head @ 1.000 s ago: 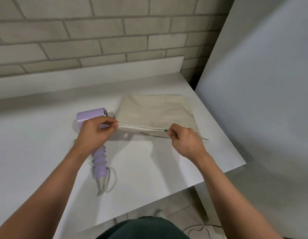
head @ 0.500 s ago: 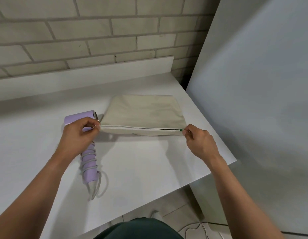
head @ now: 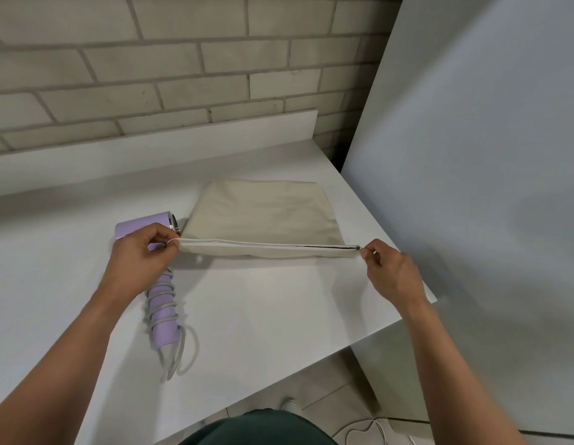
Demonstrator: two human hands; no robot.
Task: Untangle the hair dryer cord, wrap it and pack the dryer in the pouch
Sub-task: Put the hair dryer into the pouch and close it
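1. The hair dryer (head: pixel 136 229) is lilac, with a shiny silver ring (head: pixel 174 222) at its mouth.
2. The cord (head: pixel 186 351) is pale grey.
3. The pouch (head: pixel 263 213) is plain cream cloth with a white zip band and a tiny green zip pull (head: pixel 357 248).
4. The desk (head: pixel 279 316) is plain white.
5. The brick wall (head: pixel 183 59) has pale beige-grey bricks in staggered rows with darker grey joints.
6. The side panel (head: pixel 488 155) is pale blue-grey.
7. The person's garment (head: pixel 256 428) is dark green.

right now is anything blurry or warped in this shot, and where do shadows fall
Head view: cord looks slightly smeared; brick wall courses bow slightly from the wide lens; soft shadow on the table beneath the pouch; no harsh glare.
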